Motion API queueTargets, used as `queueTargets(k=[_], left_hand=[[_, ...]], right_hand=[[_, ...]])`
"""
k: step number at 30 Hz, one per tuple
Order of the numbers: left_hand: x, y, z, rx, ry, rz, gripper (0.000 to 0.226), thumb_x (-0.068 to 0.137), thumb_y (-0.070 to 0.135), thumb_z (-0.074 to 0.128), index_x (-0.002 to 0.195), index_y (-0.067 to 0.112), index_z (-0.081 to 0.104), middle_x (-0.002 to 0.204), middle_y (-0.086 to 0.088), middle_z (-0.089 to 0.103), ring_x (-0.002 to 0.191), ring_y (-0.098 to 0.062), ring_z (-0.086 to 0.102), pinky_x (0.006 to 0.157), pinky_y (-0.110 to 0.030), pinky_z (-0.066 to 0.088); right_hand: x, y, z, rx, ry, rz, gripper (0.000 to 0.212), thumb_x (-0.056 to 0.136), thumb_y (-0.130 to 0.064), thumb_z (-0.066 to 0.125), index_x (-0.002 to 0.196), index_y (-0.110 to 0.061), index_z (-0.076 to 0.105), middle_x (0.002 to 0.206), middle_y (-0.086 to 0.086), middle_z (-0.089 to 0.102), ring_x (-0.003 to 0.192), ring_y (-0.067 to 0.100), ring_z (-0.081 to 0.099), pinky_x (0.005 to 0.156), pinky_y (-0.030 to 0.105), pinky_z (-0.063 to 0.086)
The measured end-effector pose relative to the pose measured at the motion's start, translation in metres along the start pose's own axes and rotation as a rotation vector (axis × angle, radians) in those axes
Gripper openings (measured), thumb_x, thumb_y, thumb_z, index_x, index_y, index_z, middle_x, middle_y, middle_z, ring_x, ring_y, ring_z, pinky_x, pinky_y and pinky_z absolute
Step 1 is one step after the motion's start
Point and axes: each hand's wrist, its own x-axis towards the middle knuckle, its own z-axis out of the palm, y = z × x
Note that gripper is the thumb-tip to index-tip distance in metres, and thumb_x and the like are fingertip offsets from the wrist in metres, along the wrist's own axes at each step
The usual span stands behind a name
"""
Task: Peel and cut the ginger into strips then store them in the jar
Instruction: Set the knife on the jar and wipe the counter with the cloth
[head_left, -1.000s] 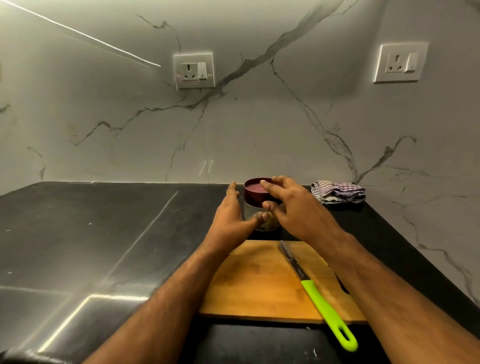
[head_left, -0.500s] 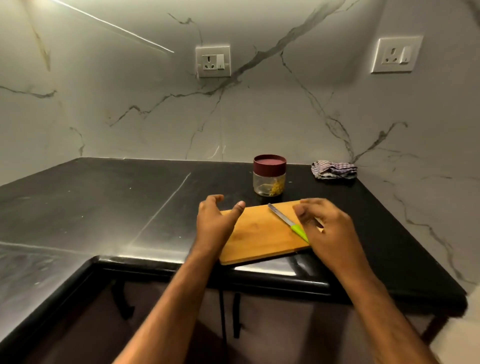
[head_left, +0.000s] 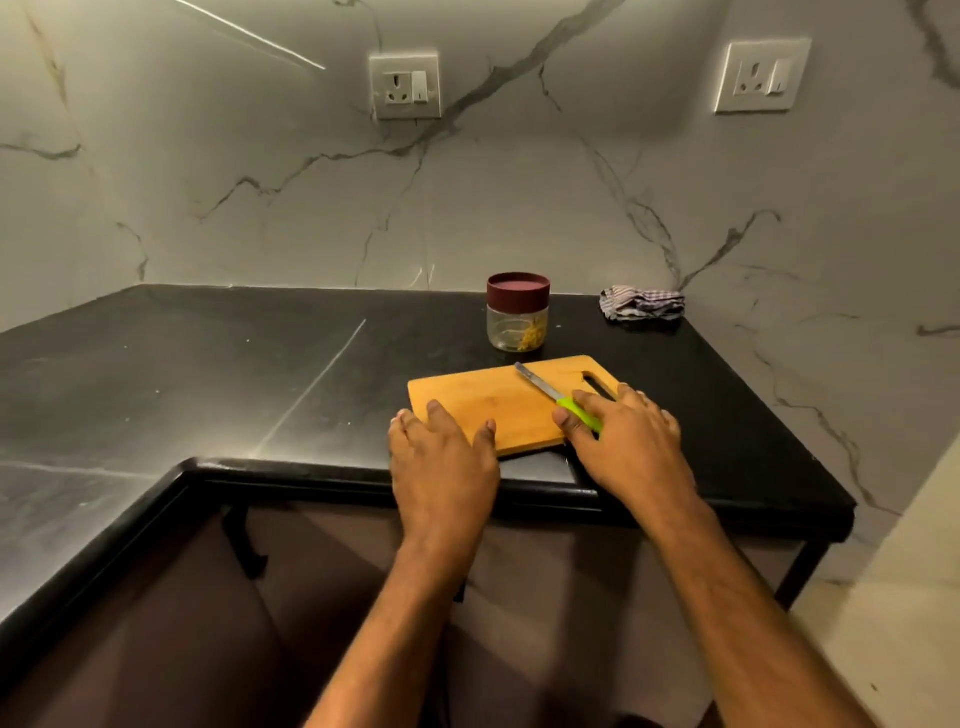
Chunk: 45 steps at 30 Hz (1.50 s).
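A clear jar (head_left: 511, 327) with a maroon lid (head_left: 518, 291) on it stands on the black counter behind the wooden cutting board (head_left: 493, 400). A few yellow ginger strips (head_left: 531, 340) lie inside the jar. A knife (head_left: 537, 383) with a green handle lies slanted across the board's right half. My left hand (head_left: 441, 457) rests flat on the board's near left corner with its fingers straight. My right hand (head_left: 623, 441) lies over the knife's green handle, fingers spread and fairly straight on the board. Part of the handle is hidden under that hand.
A crumpled checked cloth (head_left: 641, 303) lies in the back right corner against the marble wall. Two wall sockets (head_left: 405, 85) (head_left: 761, 75) sit above. The L-shaped black counter (head_left: 208, 374) stretches left, and its front edge (head_left: 311, 467) runs just under my wrists.
Both hands came back from the jar to the near side of the board. The view pulled back. My left hand has settled on the board and my right hand now covers the knife handle.
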Motion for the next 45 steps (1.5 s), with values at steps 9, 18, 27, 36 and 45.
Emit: queueTargets(k=[9,18,27,36,45], left_hand=[[-0.048,0.005,-0.005,-0.374,0.115,0.055,0.06,0.094,0.048,0.059,0.142,0.015,0.047,0.145,-0.007,0.047,0.142,-0.02,0.025,0.112,-0.038,0.033],[-0.107,0.04,-0.013,-1.338,-0.147,-0.436,0.064,0.088,0.025,0.076,0.137,0.028,0.035,0.137,-0.001,0.047,0.114,-0.014,0.06,0.093,-0.036,0.054],[-0.135,0.068,-0.008,-1.502,-0.402,-0.561,0.023,0.102,0.02,0.055,0.125,0.017,0.053,0.118,-0.004,0.068,0.096,-0.018,0.071,0.064,-0.032,0.059],[-0.2,0.094,-0.007,-1.578,-0.679,-0.534,0.028,0.1,0.015,0.056,0.127,0.024,0.055,0.115,0.0,0.072,0.089,-0.016,0.075,0.061,-0.035,0.061],[-0.27,0.112,0.029,-1.59,-0.905,-0.599,0.031,0.097,0.011,0.057,0.126,0.022,0.055,0.119,0.0,0.072,0.101,-0.019,0.073,0.07,-0.038,0.061]], right_hand=[[-0.042,0.023,-0.016,0.028,0.033,0.03,0.048,0.096,-0.06,0.034,0.14,-0.045,0.042,0.154,0.007,0.033,0.144,0.029,0.022,0.113,0.051,0.023],[-0.082,0.068,-0.041,0.21,0.035,0.082,0.04,0.094,-0.042,0.049,0.134,-0.041,0.053,0.154,-0.001,0.034,0.146,0.023,0.017,0.115,0.052,0.023],[-0.115,0.099,-0.058,0.275,0.19,0.127,0.035,0.091,-0.03,0.055,0.125,-0.029,0.065,0.135,0.002,0.05,0.122,0.021,0.046,0.099,0.043,0.046],[-0.182,0.152,-0.094,0.196,0.22,0.269,0.033,0.091,-0.023,0.061,0.123,-0.031,0.064,0.129,-0.002,0.051,0.121,0.018,0.046,0.093,0.032,0.043],[-0.266,0.217,-0.09,0.238,0.229,0.398,0.028,0.091,-0.019,0.065,0.11,-0.039,0.068,0.122,-0.012,0.054,0.116,0.016,0.046,0.086,0.029,0.04]])
